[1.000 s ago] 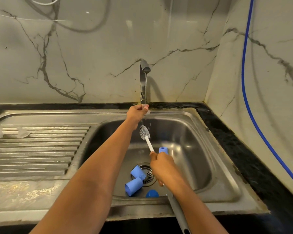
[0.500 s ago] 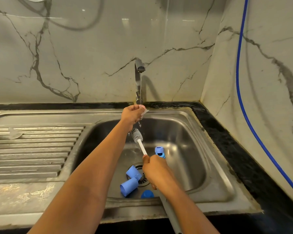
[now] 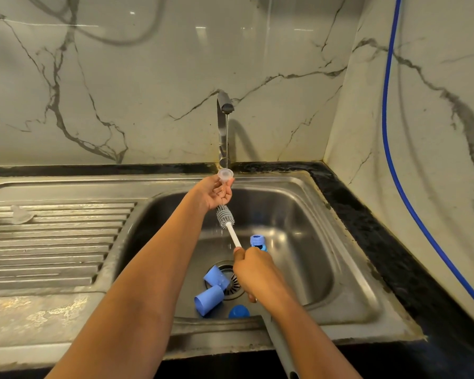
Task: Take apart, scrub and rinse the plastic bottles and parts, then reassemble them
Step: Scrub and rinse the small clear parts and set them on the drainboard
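My left hand [image 3: 216, 191] holds a small clear round bottle part [image 3: 225, 174] by its fingertips, palm turned up, under the thin stream running from the tap [image 3: 223, 105]. My right hand [image 3: 253, 272] grips the white handle of a bottle brush [image 3: 226, 218], whose grey bristle head sits just below my left hand. On the sink floor lie two light blue cups [image 3: 210, 294] beside the drain [image 3: 230, 283], a blue cap [image 3: 238, 311] near the front wall, and a blue bottle [image 3: 256, 240] partly hidden behind my right hand.
The steel sink [image 3: 326, 233] sits in a black counter [image 3: 394, 255]. A clear nipple-shaped part [image 3: 19, 214] rests on the ribbed drainboard [image 3: 52, 242] at the left. A blue hose [image 3: 389, 132] runs down the right marble wall.
My left hand has turned palm up and opened out, so the clear part now shows at its fingertips under the stream. The brush and right hand stay almost where they were.
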